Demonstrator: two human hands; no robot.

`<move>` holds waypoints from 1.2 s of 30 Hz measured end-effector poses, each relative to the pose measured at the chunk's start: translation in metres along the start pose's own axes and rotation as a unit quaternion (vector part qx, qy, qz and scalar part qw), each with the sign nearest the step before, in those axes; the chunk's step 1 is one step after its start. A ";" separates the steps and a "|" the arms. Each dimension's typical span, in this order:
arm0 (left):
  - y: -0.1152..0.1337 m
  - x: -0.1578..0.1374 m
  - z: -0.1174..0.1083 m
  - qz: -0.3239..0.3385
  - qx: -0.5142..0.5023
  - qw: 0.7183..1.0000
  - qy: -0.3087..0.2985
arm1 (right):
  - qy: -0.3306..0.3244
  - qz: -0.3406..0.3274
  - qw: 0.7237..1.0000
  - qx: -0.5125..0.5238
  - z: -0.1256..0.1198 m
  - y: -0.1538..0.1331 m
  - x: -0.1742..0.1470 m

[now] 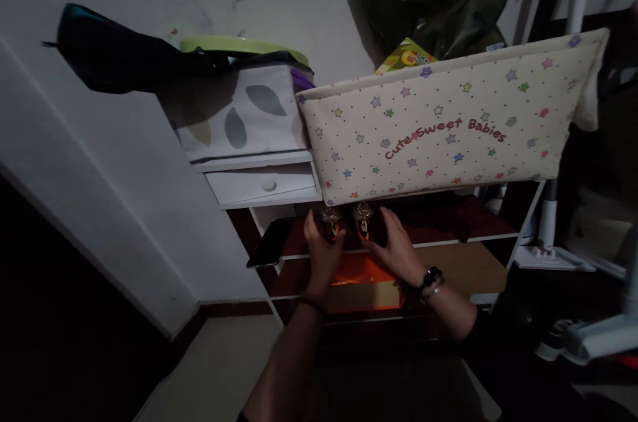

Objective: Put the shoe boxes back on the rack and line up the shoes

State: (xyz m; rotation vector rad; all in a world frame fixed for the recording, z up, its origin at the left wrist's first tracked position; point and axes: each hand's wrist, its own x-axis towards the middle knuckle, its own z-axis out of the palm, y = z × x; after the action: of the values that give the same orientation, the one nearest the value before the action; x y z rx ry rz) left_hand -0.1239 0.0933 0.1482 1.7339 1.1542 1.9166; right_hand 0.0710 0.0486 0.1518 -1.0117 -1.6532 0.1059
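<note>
Two small shoes with glittery tops and orange insides stand side by side on the upper shelf of a white rack (292, 256). My left hand (323, 250) is at the left shoe (331, 222), its thumb near the heel and its fingers spread to the left. Beside the right shoe (363, 219) is my right hand (399, 254), thumb close to the heel, fingers apart. Whether either hand touches its shoe is hard to tell in the dim light. Below them, an open orange box (366, 292) sits on the lower shelf.
A cream fabric bin (438, 136) with printed stars overhangs the shelf. A dark phone-like slab (270, 242) juts past the shelf's left edge. To the left are a small drawer (244, 184) and a leaf-patterned box (239, 116). A brown box (463, 266) lies on the lower shelf.
</note>
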 end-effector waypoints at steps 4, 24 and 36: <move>0.038 -0.047 0.011 0.122 0.057 0.989 0.061 | 0.136 -0.067 0.985 -0.087 -0.074 -0.006 -0.038; 0.120 -0.096 0.230 -0.258 -0.221 0.904 -0.262 | 0.049 0.277 0.945 -0.165 -0.199 0.127 -0.023; 0.093 -0.068 0.201 -0.230 -0.380 0.879 -0.172 | 0.126 0.190 0.971 -0.073 -0.165 0.096 0.005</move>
State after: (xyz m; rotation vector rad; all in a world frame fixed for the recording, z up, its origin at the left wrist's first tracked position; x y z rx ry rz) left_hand 0.1049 0.0586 0.1580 1.1550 0.4948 1.4009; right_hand 0.2614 0.0422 0.1625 -1.3890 -1.2367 0.1064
